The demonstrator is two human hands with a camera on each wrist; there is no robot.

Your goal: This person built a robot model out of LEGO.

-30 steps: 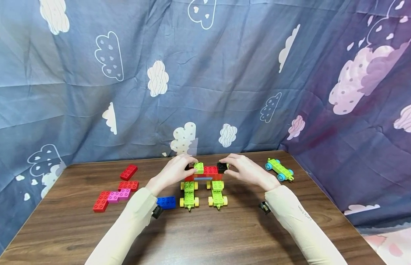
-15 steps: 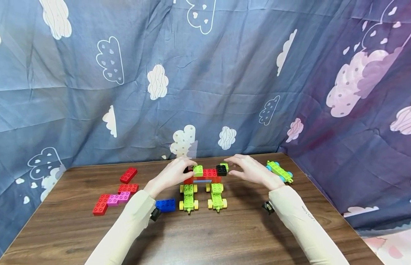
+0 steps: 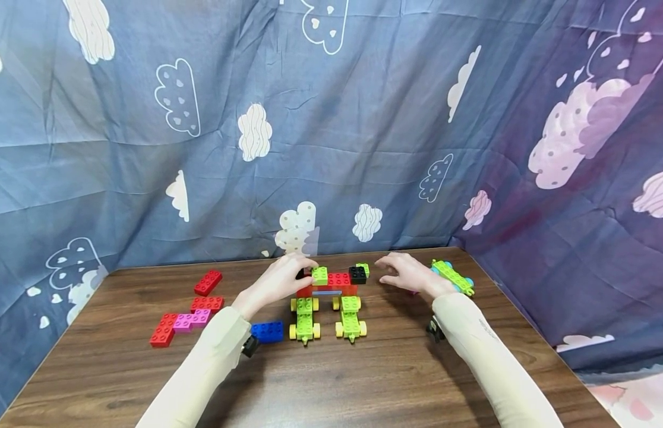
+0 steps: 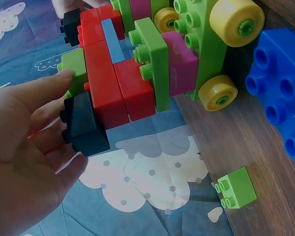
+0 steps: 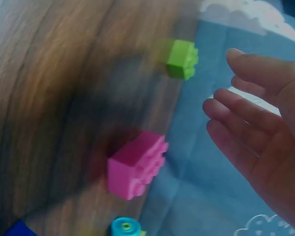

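In the head view, a toy brick structure with a red brick beam (image 3: 338, 279) stands on two lime wheeled bases (image 3: 305, 321) with yellow wheels. On top sit a lime brick (image 3: 319, 275) and, at the right end, a black brick (image 3: 357, 274). My left hand (image 3: 280, 279) holds the left end; the left wrist view has its thumb on the lime brick and its fingers curled around a second black brick (image 4: 86, 125). Right of the structure, my right hand (image 3: 406, 273) hovers with loosely bent fingers, holding nothing. Near it lies a pink brick (image 5: 135, 167) on the table.
Red bricks (image 3: 208, 283) and joined pink bricks (image 3: 192, 320) lie at the left, a blue brick (image 3: 267, 331) by the left wrist. A lime base with blue wheels (image 3: 452, 276) stands back right. Loose lime bricks (image 5: 182, 59) sit near the back edge, before a cloud-patterned curtain (image 3: 331, 119).
My right hand has come off the black brick at the structure's right end and moved to the right. My left hand stays at the left end.
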